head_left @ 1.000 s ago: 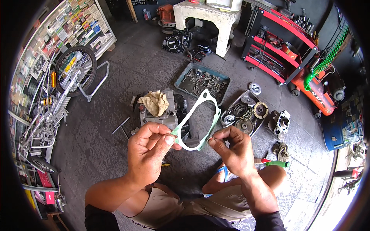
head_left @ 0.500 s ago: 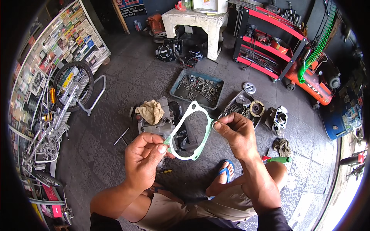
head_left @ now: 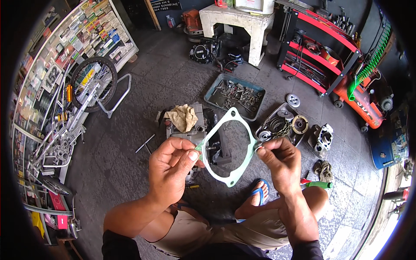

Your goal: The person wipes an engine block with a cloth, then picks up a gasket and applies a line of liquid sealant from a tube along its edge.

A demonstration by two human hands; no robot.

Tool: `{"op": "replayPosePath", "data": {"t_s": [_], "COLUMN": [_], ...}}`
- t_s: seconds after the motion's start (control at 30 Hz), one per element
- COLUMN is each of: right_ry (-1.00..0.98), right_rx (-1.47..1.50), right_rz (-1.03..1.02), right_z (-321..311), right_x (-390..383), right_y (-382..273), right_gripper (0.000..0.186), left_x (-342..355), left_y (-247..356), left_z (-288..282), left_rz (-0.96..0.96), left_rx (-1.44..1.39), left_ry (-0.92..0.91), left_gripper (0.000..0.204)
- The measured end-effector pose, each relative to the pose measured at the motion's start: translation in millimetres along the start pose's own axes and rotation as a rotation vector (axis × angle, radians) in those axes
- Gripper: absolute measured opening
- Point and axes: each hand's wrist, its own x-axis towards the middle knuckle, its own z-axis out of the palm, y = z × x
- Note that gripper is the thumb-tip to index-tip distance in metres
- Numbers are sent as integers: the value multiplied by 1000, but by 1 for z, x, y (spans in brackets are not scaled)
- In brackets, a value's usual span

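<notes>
A thin pale-green gasket (head_left: 245,165), a large ring with bolt-hole ears, is held up in front of me. My left hand (head_left: 174,167) pinches its left edge between thumb and fingers. At the opposite edge, my right hand (head_left: 281,162) closes thumb and fingertips on it. Beyond the gasket, an engine block (head_left: 197,117) sits on the floor, partly hidden by the gasket and my left hand. A crumpled tan cloth (head_left: 182,118) lies on top of the block.
Behind the engine are a tray (head_left: 211,100) of bolts and a second tray (head_left: 296,143) of gears. A cylinder part (head_left: 321,139) stands at right, near a dark rag (head_left: 323,170). A T-handle tool (head_left: 144,143) lies left. Farther off are a red tool cart (head_left: 326,41) and a motorcycle frame (head_left: 89,89).
The gasket has turned to face me more squarely. Both hands remain on its edges, and the whole surroundings have shifted slightly rightward in the view.
</notes>
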Motion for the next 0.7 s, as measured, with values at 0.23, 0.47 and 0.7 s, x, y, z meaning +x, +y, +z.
{"op": "replayPosePath", "data": {"t_s": [0.23,0.47,0.7], "right_ry": [-134,-184,-283], "right_rx": [-86,45,53], "right_rz": [-84,99,139], "right_z": [-1,8,23], "right_x": [-9,-2,-12], "right_y": [-2,0,5], "right_gripper": [11,12,13], "left_x": [2,2,3], "left_y": [0,-1,-2], "left_z": [-3,-2,2], "left_rz": [0,9,8], "left_rx": [25,-8,-4], "left_ry": [27,-2,-8], "left_gripper": [11,11,11]}}
